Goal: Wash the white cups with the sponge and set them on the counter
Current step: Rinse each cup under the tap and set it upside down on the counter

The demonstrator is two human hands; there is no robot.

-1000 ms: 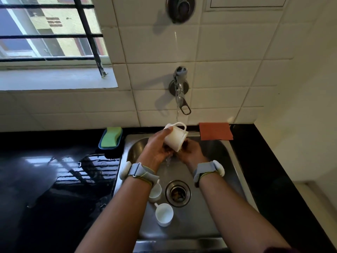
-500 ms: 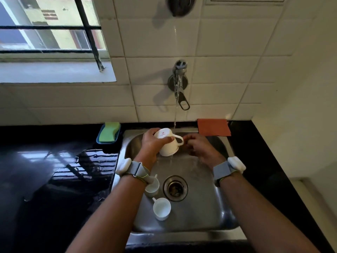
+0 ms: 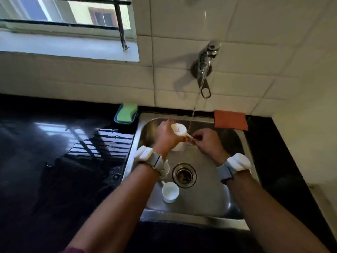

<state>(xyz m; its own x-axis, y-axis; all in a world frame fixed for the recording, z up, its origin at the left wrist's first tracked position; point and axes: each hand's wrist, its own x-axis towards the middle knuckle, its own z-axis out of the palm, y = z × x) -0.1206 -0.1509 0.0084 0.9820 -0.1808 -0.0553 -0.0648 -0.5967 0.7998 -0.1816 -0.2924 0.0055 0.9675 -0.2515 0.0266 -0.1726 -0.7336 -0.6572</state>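
Head view: held cup [image 3: 179, 129] is over the sink [image 3: 209, 198], just beside the water stream [image 3: 191, 117].
Left hand [image 3: 166, 136]: fingers are wrapped round the cup's body.
Right hand [image 3: 206, 141]: curled fingers pinch at its handle.
Sponge [image 3: 127, 115]: in its tray on the tabletop [image 3: 73, 161], well apart from both hands.
Slip risk: wet glaze could slide from bare fingers, so the cup might drop onto the second cup [image 3: 170, 191] or the third cup [image 3: 166, 169] and chip.
Wash risk: rinsing alone, with no sponge, may leave residue.
Set-down risk: the tabletop looks wet and glossy, so a cup could skid.

White cup [image 3: 180, 133] w/ red logo [image 3: 177, 128], green sponge [image 3: 126, 114], orange cloth [image 3: 230, 120].
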